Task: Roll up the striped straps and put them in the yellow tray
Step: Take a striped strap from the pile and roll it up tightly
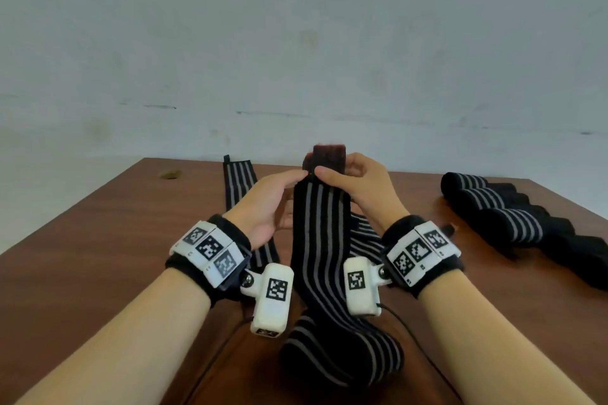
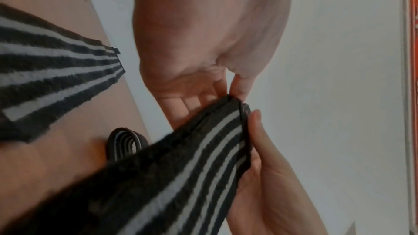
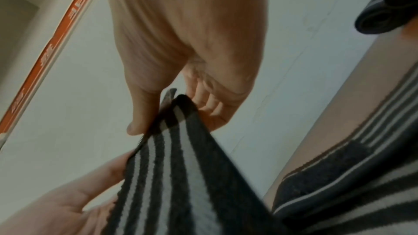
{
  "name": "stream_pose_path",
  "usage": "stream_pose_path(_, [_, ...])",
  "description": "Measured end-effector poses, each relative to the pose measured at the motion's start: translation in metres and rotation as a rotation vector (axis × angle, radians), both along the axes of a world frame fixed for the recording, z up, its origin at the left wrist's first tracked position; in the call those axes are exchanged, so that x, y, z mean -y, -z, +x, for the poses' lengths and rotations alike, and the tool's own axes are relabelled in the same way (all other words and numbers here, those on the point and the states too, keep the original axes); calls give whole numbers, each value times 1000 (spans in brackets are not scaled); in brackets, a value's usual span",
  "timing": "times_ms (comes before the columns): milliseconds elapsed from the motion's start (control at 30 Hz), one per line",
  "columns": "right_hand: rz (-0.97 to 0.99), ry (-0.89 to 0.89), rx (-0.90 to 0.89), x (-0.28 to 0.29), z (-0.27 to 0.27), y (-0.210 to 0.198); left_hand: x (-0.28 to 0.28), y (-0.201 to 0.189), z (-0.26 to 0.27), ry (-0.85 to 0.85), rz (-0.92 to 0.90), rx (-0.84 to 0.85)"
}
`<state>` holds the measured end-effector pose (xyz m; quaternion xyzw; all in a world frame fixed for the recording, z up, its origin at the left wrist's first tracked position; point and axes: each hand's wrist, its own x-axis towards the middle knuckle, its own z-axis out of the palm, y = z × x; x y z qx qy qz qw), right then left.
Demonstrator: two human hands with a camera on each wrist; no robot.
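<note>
Both my left hand and right hand are pinching the top end of one striped strap above the table — its tail is trailing onto the wood — so I am starting the roll, which I judge needs a tight first fold.
</note>
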<state>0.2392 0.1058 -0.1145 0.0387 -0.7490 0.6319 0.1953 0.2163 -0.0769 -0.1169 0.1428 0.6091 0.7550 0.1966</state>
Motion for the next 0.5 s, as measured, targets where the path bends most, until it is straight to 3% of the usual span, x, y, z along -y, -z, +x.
stream_pose_path(333, [72, -38, 30, -7, -7, 20, 4, 23, -22, -160, -99, 30])
stream_pose_path(400, [-41, -84, 16, -6, -4, 18, 7, 24, -24, -217, -102, 43])
stream_pose_path(500, [-387, -194, 12, -1, 3, 15, 15, 28, -27, -309, -73, 74])
